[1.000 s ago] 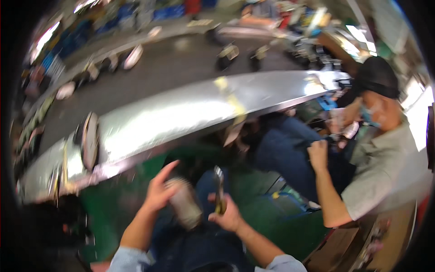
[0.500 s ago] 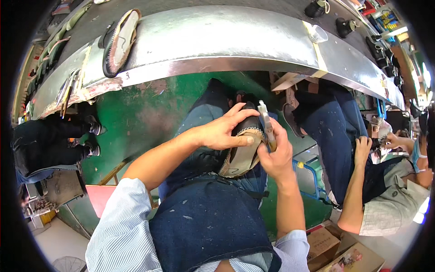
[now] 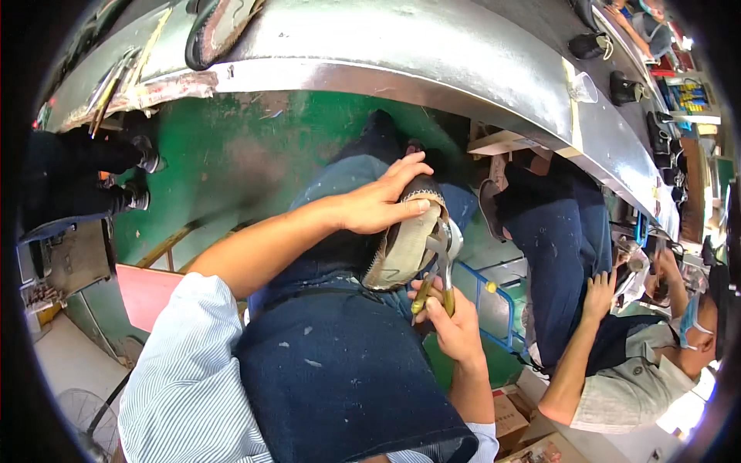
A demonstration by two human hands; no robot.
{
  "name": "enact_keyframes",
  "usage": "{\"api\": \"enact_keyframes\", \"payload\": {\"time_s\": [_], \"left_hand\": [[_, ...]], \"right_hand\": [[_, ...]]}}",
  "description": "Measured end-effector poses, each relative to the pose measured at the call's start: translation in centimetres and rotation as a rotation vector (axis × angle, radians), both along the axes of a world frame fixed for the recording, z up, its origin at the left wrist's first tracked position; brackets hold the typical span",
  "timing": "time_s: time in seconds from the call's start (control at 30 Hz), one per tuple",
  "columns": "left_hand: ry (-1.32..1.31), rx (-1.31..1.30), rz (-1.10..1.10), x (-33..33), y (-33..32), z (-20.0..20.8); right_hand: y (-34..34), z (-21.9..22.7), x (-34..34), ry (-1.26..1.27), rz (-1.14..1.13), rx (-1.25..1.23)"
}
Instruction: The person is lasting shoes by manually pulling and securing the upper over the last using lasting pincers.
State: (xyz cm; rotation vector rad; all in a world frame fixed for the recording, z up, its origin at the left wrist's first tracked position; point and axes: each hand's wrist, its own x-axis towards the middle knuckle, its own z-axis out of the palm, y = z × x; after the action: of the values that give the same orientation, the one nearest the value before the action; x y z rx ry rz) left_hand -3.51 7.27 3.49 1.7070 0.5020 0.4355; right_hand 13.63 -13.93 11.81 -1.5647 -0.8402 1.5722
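Pincers [image 3: 446,268] gripped in your right hand [image 3: 458,328] could tear the shoe [image 3: 407,245] along its right edge if your left hand [image 3: 372,208], clamped on its far end, slips.

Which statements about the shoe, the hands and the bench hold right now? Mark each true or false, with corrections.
1. The left hand grips the shoe. True.
2. The right hand holds a brush. False: the right hand holds pliers.
3. A clear cup is on the metal bench. True.
4. The gripped shoe lies on the bench. False: it is over the person's lap.
5. The floor is red. False: the floor is green.
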Motion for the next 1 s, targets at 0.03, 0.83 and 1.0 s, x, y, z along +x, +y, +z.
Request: {"api": "enact_keyframes", "payload": {"time_s": [0.03, 0.83, 1.0], "left_hand": [[-0.01, -0.02, -0.008, 0.2, 0.0, -0.3], [-0.087, -0.054, 0.219, 0.2, -0.2, -3.4], [-0.12, -0.162, 0.211, -0.1, 0.3, -3.1]], "right_hand": [[0.4, -0.6, -0.2, -0.001, -0.006, 0.006], [5.7, -3.5, 1.2, -0.578, 0.242, 0.094], [5.0, -5.8, 1.3, -0.776, 0.17, 0.338]]}}
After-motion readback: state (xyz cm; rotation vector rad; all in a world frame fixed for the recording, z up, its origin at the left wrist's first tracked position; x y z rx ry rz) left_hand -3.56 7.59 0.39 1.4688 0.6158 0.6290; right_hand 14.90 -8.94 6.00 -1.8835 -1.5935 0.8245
